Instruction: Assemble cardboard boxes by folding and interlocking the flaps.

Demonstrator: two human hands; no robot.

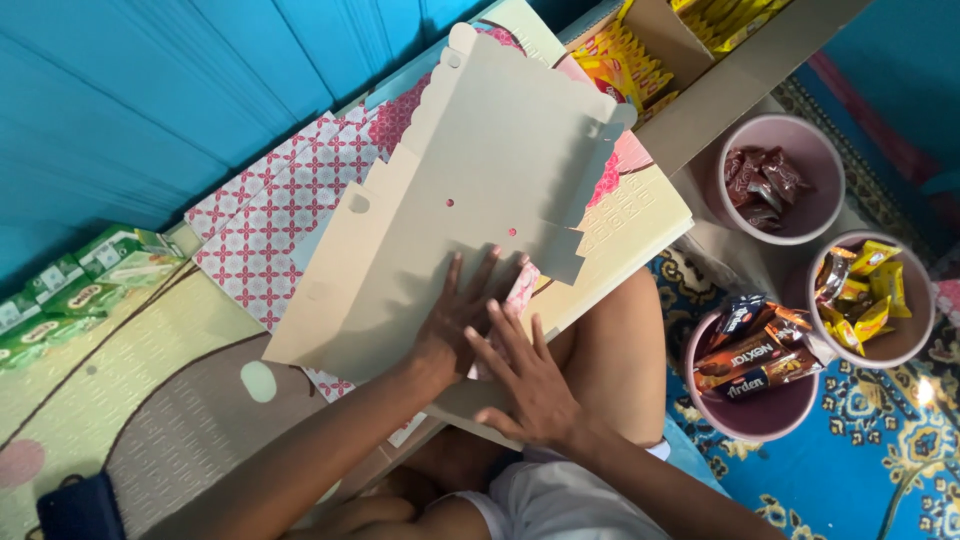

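Both hands lie flat on an unfolded cardboard box blank (470, 215) that fills the middle of the frame, its plain brown side up and its scalloped edge pointing toward the top. The left hand (455, 325) presses on the lower part of the blank, fingers spread and straight, grasping nothing. The right hand (530, 380) lies just beside it, slightly lower and to the right, also flat with fingers extended — its fingertips touch the blank's lower edge, gripping nothing. The two hands overlap a little at the fingers.

The blank rests on a stack of further flat blanks (270, 225) with a pink-and-white star pattern, which show at centre left, and on a cream-coloured patterned sheet (640, 215) that juts out to the right. The person's bare knee (615, 350) is below that sheet.

At the right of the frame stand three pink bowls: the upper bowl (825, 215) holds dark red snack packets, the right bowl (915, 330) holds yellow packets, and the lower bowl (760, 420) holds brown and orange biscuit packs. An open carton (720, 85) with yellow sachets sits at the top right. Green packets (75, 285) lie at the far left — against a blue wall (150, 90).
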